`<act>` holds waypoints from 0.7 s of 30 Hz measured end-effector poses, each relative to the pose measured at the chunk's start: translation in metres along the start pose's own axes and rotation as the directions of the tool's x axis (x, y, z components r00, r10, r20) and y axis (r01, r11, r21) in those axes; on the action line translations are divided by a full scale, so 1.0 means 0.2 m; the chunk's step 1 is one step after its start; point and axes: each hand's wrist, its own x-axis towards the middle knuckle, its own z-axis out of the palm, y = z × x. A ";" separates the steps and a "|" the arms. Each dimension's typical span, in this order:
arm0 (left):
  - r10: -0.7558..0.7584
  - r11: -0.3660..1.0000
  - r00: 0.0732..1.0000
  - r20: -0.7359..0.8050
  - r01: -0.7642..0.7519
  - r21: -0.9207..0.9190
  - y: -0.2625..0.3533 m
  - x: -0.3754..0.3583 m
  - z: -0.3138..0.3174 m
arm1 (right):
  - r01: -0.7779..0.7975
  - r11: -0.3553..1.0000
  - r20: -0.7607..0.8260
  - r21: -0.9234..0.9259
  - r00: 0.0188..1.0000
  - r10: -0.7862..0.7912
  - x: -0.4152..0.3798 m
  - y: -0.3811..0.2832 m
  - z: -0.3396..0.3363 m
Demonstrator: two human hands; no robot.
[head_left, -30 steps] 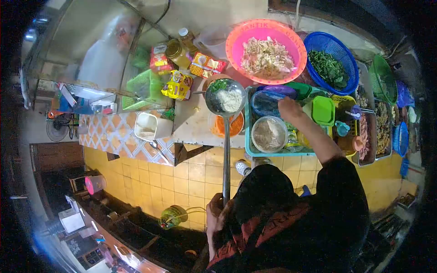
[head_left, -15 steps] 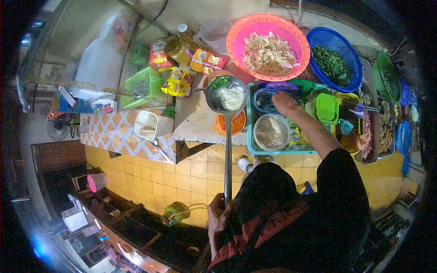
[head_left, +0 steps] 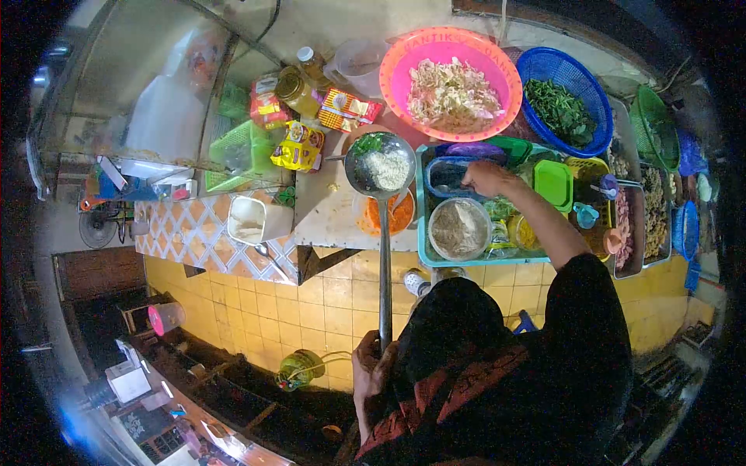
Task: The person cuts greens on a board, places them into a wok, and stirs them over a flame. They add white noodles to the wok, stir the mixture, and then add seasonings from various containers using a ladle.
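My left hand (head_left: 373,363) is wrapped round the handle of a long metal ladle (head_left: 385,272). In the ladle's bowl lie white powder (head_left: 386,168) and chopped greens (head_left: 367,144), above an orange mixture (head_left: 392,217) in a container. My right hand (head_left: 486,179) is at the right edge of a blue-rimmed clear container (head_left: 447,177) in a turquoise tray (head_left: 424,233). Its fingers are bent together, and what they hold, if anything, is too small to make out. A round tub of pale powder (head_left: 460,229) sits just below, and a green-lidded box (head_left: 552,185) stands to the right.
Behind the tray are a pink basin (head_left: 509,85) of shredded food and a blue basket (head_left: 602,132) of leaves. Food packets (head_left: 299,146) and jars (head_left: 295,89) stand at the back left. A white tub (head_left: 268,221) and a spoon (head_left: 272,258) are on the tiled counter.
My right hand has shifted from over the blue-rimmed container towards its right edge. My left hand still holds the ladle. The whole view has shifted slightly.
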 end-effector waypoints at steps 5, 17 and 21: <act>0.069 0.992 0.998 0.010 -0.069 0.106 -0.05 0.03 -0.04 | 0.067 0.990 -0.108 0.127 0.993 -0.053 -0.08 -0.03 -0.09; 0.262 0.949 0.964 0.046 -0.266 0.168 -0.10 0.03 -0.06 | -0.089 0.994 -0.257 -0.060 0.964 0.071 -0.18 -0.48 -0.56; 0.277 0.926 0.958 0.081 -0.288 0.245 -0.09 0.05 -0.07 | -0.247 0.925 -0.449 -0.291 0.888 0.096 -0.29 -0.58 -0.56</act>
